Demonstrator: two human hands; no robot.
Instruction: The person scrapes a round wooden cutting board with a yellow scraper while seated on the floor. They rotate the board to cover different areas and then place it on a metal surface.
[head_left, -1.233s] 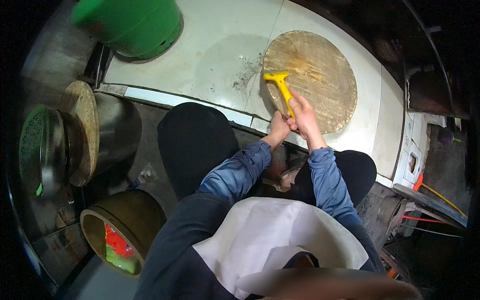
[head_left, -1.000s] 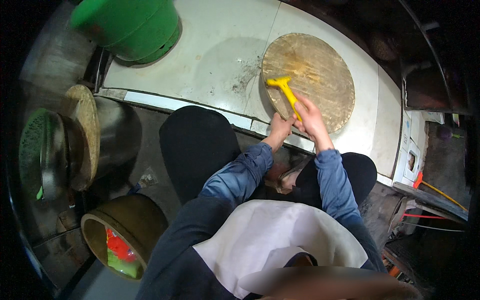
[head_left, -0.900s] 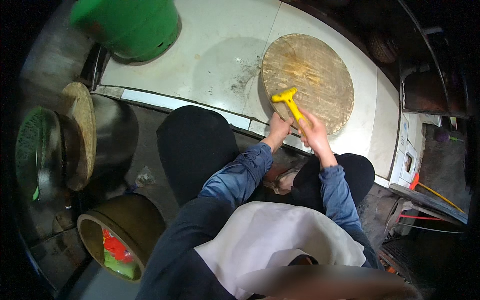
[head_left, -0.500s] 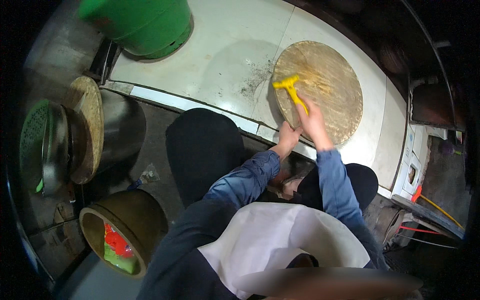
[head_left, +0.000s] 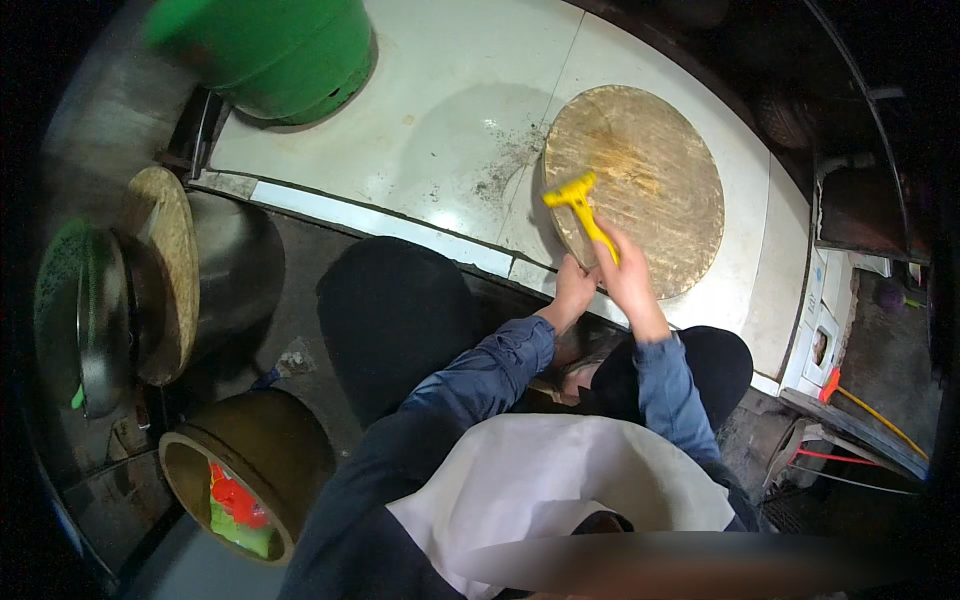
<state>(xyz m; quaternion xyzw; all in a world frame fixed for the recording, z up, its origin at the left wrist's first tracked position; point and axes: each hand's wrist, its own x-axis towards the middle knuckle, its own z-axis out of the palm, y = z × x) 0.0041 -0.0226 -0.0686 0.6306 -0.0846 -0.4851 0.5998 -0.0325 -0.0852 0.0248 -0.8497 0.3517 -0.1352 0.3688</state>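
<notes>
While gripping yellow scraper: both hands outstretched over round board.

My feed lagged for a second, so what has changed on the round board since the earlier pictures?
The yellow plastic scraper, gripped in the right hand, slid toward the round wooden board's left edge. The left hand stayed at the board's near rim. The green plastic bucket and white counter stayed put.
</notes>
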